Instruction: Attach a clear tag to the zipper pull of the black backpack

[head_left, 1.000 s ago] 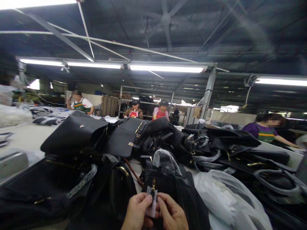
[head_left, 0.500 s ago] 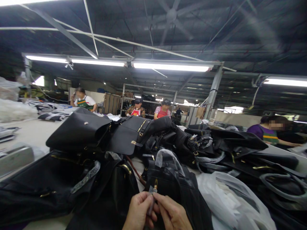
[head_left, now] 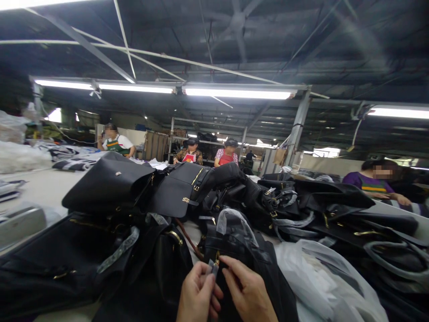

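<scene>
Bottom centre: my left hand (head_left: 200, 290) pinches plastic wrapper (head_left: 212, 267) over black bag (head_left: 234, 247); my right hand (head_left: 248, 288) at gold clip (head_left: 217, 258), grip unclear. Red apron (head_left: 189, 158) lettering unreadably small. White sack (head_left: 321, 279) lower right.

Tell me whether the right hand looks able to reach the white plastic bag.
Likely yes: the white plastic bag lies right of the right hand, with only part of a black bag between.

Lit tubes (head_left: 237, 93) and a ceiling fan (head_left: 238, 20) hang overhead, with striped cloth (head_left: 75, 164) at left.
</scene>
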A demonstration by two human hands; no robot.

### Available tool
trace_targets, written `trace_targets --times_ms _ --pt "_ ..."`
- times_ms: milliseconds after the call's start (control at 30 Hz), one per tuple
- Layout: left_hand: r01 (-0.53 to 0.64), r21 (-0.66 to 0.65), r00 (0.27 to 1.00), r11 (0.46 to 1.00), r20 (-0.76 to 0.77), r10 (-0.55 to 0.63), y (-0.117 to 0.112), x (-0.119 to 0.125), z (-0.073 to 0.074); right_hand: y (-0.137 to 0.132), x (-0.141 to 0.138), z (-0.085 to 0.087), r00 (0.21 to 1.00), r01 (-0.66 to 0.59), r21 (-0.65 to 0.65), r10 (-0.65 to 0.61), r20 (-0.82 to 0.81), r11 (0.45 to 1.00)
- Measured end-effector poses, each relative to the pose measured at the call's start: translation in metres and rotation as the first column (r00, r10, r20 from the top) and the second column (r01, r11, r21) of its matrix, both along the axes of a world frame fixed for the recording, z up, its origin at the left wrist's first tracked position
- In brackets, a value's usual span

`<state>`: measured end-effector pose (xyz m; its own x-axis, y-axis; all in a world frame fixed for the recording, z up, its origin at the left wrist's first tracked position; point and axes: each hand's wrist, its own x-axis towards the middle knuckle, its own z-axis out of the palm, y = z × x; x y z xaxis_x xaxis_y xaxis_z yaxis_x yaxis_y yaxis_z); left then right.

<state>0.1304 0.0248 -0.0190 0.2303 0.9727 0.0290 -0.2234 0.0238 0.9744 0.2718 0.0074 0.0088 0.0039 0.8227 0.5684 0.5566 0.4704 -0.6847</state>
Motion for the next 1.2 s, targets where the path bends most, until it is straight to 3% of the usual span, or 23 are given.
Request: trace_targets --times_ms 133,267,400,500,700,800,900,1067,1200 --pt "-0.057 0.05 0.998 0.997 0.016 0.057 -0.004 0.001 -0.002 0.003 -0.003 0.021 0.946 0.0 0.016 -0.005 0.324 1.0" --pt "-0.065 0.076 0.998 0.995 0.009 0.064 -0.004 0.0 0.0 0.008 -0.006 0.043 0.745 -0.037 -0.04 0.054 0.665 0.999" --pt "-0.081 0.062 0.997 0.995 -0.014 0.082 -0.006 0.0 0.003 0.014 -0.007 0.057 0.639 -0.069 -0.029 0.067 0.766 0.997" --pt "-0.09 0.042 0.995 0.995 -0.038 0.092 -0.008 0.0 0.007 0.016 -0.006 0.059 0.587 -0.086 -0.01 0.059 0.807 0.996" --pt "-0.105 0.061 0.982 0.993 -0.153 0.113 -0.01 -0.002 0.014 0.017 0.001 0.037 0.608 -0.134 0.055 0.038 0.793 0.989" --pt "-0.085 0.075 0.973 0.994 -0.211 0.099 -0.01 -0.003 0.015 0.017 0.004 0.03 0.689 -0.136 0.021 0.08 0.721 0.99" --pt "-0.075 0.13 0.971 0.989 -0.215 0.102 -0.01 -0.004 0.015 0.015 0.005 0.035 0.757 -0.174 -0.034 0.156 0.635 0.984" --pt "-0.1 0.193 0.962 0.976 -0.233 0.145 -0.011 -0.004 0.015 0.015 0.004 0.05 0.64 -0.216 -0.07 0.196 0.743 0.974" --pt "-0.095 0.204 0.95 0.974 -0.274 0.15 -0.011 -0.004 0.018 0.021 0.006 0.044 0.597 -0.205 0.011 0.116 0.794 0.979"
